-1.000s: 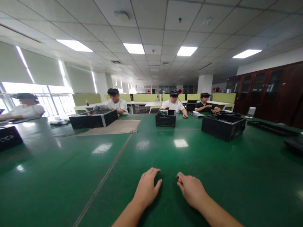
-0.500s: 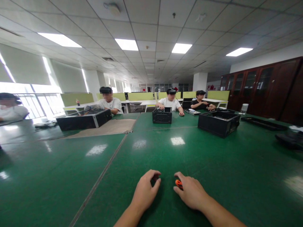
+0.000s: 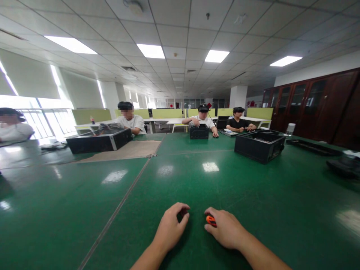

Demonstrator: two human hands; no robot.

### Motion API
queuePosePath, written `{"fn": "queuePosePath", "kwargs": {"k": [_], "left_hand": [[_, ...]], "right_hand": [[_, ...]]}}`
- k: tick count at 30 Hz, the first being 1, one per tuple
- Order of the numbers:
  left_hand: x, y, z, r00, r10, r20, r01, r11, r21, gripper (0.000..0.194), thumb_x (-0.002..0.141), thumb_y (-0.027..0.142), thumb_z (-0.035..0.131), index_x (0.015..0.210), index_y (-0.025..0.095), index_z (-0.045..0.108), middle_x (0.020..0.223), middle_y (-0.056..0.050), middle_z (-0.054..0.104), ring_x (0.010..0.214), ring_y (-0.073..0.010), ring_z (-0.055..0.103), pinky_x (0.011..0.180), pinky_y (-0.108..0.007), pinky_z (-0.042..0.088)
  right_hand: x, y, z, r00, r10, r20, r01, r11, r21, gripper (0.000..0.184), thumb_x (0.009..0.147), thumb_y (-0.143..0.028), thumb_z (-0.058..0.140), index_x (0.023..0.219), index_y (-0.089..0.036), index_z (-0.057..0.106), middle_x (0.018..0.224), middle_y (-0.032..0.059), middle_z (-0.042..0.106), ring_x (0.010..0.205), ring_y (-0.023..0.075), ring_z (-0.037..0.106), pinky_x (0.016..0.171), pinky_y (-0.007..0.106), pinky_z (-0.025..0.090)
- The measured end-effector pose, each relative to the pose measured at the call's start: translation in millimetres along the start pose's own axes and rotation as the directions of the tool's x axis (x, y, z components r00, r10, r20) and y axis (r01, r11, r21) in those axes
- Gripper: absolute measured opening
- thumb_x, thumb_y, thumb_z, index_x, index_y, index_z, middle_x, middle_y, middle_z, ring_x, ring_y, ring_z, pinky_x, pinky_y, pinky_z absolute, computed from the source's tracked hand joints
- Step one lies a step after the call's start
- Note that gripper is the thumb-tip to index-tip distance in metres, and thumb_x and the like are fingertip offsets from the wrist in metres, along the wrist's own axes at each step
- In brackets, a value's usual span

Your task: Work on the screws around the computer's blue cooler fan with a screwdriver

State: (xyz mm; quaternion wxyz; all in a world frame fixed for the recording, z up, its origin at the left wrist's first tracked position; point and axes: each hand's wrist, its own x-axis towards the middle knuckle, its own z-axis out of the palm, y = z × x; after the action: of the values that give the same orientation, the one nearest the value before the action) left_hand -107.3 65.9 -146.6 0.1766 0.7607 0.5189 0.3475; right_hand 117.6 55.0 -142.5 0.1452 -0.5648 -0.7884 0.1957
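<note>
Both my hands rest on the green table (image 3: 247, 187) near its front edge. My left hand (image 3: 171, 227) has its fingers curled, thumb and forefinger pinched over something small and dark that I cannot make out. My right hand (image 3: 226, 228) lies a little to the right, fingers closed round a small orange object (image 3: 210, 220) that pokes out from under the fingers; most of it is hidden. The two hands are a short gap apart.
An open black computer case (image 3: 258, 146) stands at the right middle, another black case (image 3: 98, 140) on a brown mat at the left, a smaller black box (image 3: 199, 132) in front of a seated person. Several people sit along the far side. Dark flat parts (image 3: 344, 167) lie at the right edge.
My left hand's fingers have curled in from flat to a pinch. More of the orange object shows under my right hand. The person opposite has pulled the small black box closer.
</note>
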Motion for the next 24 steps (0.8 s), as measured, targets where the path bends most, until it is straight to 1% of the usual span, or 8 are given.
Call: {"fn": "queuePosePath", "kwargs": {"k": [9, 24], "left_hand": [[0.4, -1.4, 1.6, 0.999, 0.023, 0.039, -0.023, 1.0, 0.008, 0.014, 0.085, 0.022, 0.055, 0.094, 0.022, 0.067, 0.091, -0.002, 0.068, 0.086, -0.0179, 0.062, 0.082, -0.031, 0.048], [-1.6, 1.1, -0.6, 0.999, 0.02, 0.039, -0.019, 1.0, -0.006, 0.014, 0.084, 0.021, 0.055, 0.092, 0.022, 0.066, 0.09, -0.001, 0.068, 0.085, -0.0179, 0.062, 0.081, -0.031, 0.047]], "right_hand": [[-0.6, -1.3, -1.7, 1.0, 0.006, 0.0, -0.006, 1.0, 0.01, 0.044, 0.083, -0.04, 0.06, 0.126, -0.03, 0.056, 0.113, 0.0079, 0.07, 0.105, 0.0284, 0.065, 0.089, 0.038, 0.046], [-0.8, 0.4, 0.8, 1.0, -0.006, -0.001, 0.006, 1.0, 0.006, 0.044, 0.082, -0.039, 0.061, 0.125, -0.031, 0.058, 0.11, 0.0069, 0.071, 0.103, 0.027, 0.066, 0.088, 0.037, 0.046]]}}
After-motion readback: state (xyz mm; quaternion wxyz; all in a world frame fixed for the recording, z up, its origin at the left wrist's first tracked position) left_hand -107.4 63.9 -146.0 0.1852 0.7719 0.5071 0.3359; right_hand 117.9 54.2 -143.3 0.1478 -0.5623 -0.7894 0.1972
